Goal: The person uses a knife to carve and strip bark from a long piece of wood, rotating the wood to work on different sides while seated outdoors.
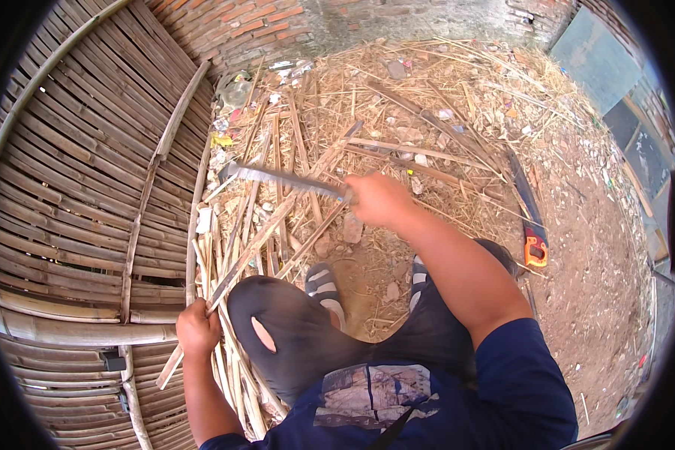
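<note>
My right hand [380,199] is closed round the grip end of a machete [289,180]. Its long grey blade points left, above the scattered strips, and the fist hides the grip. At my left side, beside my knee, my left hand [198,328] is closed on a long bamboo strip [259,241]. The strip slants from behind the fist up and right, and its far part passes beneath the blade in this view. Whether blade and strip touch, I cannot tell. More pale bamboo strips [236,367] lie in a bundle by my left leg.
A bamboo slat wall [75,172] stands close on the left, a brick wall [277,26] at the back. On the ground at the right lies a handsaw [528,210] with an orange handle. Straw, rubble, litter and dark wooden slats [427,116] cover the ground ahead.
</note>
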`<move>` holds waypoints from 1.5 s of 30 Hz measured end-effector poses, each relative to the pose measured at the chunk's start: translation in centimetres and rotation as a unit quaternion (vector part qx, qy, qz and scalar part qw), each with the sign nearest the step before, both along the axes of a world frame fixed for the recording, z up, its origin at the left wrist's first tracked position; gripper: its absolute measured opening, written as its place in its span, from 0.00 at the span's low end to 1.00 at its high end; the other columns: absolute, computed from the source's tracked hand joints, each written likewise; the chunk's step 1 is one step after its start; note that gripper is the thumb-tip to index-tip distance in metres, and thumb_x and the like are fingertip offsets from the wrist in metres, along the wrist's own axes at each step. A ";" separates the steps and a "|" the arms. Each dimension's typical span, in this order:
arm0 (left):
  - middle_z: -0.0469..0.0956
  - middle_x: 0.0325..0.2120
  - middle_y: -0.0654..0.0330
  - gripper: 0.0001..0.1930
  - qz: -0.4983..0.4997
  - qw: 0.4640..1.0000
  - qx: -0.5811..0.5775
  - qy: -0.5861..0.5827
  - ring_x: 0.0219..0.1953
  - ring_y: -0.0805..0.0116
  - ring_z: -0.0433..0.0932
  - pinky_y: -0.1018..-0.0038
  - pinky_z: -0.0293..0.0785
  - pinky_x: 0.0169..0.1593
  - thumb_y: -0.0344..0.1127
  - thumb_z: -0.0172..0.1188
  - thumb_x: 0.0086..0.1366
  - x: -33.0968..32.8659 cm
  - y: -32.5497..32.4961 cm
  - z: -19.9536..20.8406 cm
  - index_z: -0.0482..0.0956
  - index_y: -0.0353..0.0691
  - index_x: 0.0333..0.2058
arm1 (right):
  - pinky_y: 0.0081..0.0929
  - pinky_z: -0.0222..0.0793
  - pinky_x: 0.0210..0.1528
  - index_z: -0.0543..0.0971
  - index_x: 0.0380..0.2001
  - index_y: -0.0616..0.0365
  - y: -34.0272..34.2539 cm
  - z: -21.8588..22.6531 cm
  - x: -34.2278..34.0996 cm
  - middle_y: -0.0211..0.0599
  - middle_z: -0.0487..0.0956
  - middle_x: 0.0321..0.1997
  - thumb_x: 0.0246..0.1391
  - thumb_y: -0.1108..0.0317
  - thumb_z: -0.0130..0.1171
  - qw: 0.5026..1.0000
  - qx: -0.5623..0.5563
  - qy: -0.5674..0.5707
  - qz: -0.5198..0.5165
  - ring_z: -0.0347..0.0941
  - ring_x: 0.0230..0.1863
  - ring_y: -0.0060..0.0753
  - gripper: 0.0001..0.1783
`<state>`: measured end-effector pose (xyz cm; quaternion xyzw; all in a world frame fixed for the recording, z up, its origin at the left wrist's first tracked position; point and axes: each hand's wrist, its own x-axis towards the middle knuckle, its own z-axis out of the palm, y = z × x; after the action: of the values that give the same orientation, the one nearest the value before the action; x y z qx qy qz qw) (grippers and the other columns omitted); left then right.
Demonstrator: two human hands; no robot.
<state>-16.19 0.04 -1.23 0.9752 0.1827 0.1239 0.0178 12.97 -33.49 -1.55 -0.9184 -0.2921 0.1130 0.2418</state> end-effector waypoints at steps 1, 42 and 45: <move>0.76 0.21 0.44 0.05 0.002 1.000 0.005 0.002 0.26 0.39 0.76 0.50 0.72 0.32 0.29 0.57 0.52 0.1 -0.1 0.1 0.71 0.37 0.22 | 0.44 0.78 0.40 0.80 0.49 0.48 0.5 0.2 -0.6 0.47 0.83 0.38 0.52 0.66 0.63 0.998 -0.036 -0.031 0.032 0.82 0.41 0.46 0.18; 0.74 0.21 0.43 0.06 -0.027 0.999 0.013 0.023 0.26 0.36 0.74 0.47 0.69 0.32 0.29 0.56 0.53 -1.6 2.8 -1.2 0.69 0.36 0.23 | 0.44 0.76 0.53 0.79 0.53 0.53 -3.0 -4.6 5.4 0.49 0.83 0.44 0.50 0.64 0.64 0.982 0.103 0.070 -0.139 0.80 0.49 0.51 0.24; 0.74 0.21 0.43 0.06 -0.023 0.999 0.017 0.019 0.27 0.36 0.74 0.47 0.69 0.32 0.29 0.56 0.53 -1.4 2.7 -1.2 0.69 0.36 0.23 | 0.46 0.76 0.48 0.80 0.49 0.53 -2.6 -2.7 3.6 0.46 0.83 0.40 0.50 0.64 0.64 0.995 0.061 0.003 -0.073 0.81 0.44 0.51 0.20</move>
<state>-17.59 2.74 -2.44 0.9816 0.1579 0.1076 0.0005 16.56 -36.10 -4.29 -0.9203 -0.2303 0.0797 0.3060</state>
